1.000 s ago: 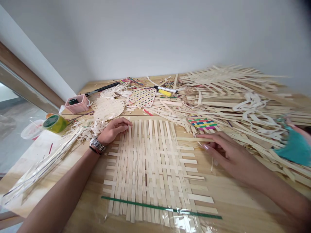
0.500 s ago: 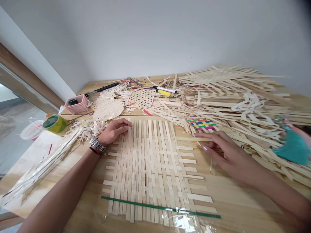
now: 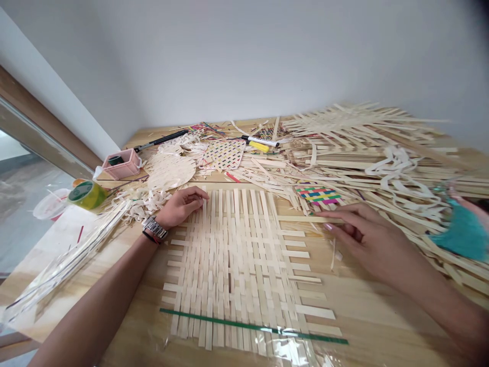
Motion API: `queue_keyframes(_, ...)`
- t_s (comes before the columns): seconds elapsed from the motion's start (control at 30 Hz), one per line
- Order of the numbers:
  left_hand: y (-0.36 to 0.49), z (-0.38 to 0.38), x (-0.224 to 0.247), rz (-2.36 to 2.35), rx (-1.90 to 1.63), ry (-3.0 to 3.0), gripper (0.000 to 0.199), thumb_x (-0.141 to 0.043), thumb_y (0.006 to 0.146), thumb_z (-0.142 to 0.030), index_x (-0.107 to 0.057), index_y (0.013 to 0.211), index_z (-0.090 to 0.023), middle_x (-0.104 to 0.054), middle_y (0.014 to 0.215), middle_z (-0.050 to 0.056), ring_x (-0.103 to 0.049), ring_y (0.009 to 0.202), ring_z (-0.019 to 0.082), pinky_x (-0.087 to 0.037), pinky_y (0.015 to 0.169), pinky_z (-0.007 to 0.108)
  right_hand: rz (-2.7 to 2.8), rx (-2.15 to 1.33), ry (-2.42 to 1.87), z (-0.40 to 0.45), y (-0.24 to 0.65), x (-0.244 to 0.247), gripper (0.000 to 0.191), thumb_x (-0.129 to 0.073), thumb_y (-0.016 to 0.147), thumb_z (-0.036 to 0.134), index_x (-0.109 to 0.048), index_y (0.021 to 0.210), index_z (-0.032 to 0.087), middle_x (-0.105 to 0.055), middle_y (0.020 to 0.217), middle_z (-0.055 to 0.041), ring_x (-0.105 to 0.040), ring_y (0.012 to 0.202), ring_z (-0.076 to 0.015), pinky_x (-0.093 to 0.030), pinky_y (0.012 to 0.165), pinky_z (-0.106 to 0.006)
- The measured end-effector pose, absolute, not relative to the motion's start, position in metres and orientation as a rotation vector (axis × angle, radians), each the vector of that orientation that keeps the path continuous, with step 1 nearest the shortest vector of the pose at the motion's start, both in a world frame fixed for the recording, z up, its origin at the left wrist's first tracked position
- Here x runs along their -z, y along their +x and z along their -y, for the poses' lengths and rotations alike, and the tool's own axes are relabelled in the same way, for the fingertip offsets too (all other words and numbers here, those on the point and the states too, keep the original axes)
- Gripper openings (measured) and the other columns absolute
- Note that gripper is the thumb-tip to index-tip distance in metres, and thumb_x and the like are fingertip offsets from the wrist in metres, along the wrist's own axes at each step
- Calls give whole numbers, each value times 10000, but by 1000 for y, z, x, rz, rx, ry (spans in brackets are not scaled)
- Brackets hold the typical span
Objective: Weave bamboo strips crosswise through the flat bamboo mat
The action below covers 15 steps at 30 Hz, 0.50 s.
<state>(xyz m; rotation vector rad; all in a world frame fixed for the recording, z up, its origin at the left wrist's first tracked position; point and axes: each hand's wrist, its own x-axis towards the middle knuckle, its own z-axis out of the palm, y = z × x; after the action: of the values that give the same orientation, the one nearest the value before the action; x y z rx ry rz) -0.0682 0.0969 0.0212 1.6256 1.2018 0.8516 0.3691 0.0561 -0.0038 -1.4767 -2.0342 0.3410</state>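
A woven mat of pale flat strips point(image 3: 237, 260) lies on the wooden table, with a green strip point(image 3: 252, 326) across its near end under clear tape. At the mat's far left corner, my left hand point(image 3: 183, 206) has its thumb and fingers pinched at the strip ends. To the right, my right hand point(image 3: 355, 229) grips a pale crosswise strip point(image 3: 298, 219) between thumb and fingers. That strip runs leftward into the far part of the mat.
Loose strips point(image 3: 336, 168) heap up behind and right. A pink basket point(image 3: 122, 165), yellow-green tape roll point(image 3: 87, 195), markers point(image 3: 260, 142) and a colourful woven piece point(image 3: 319, 194) lie around. A teal cloth point(image 3: 464, 229) is at the right edge.
My right hand has shifted slightly right along the crosswise strip, and its fingers have drawn closer together. My left hand has hardly moved.
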Motion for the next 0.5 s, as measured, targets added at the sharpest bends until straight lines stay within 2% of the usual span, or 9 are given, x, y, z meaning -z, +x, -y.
queue_keyframes(0.3,-67,-97,-21,-1199,-862,1624,242,-765,840,-308,-751,1041,-173,-680,839,33,-593,719,150,-444,637,251,2004,-268,-1537,-58,373,10,337,-567,973,503,-796,1030,262,-717,1026,-64,-628,673,-183,-519,631,-363)
queue_keyframes(0.5,-68,-97,-20,-1201,-873,1606,249,-772,842,-333,-756,1039,-181,-675,825,34,-591,715,156,-447,634,259,1979,-294,-1504,-57,373,9,328,-595,949,482,-806,1074,265,-669,1050,-69,-677,777,-191,-556,695,-354)
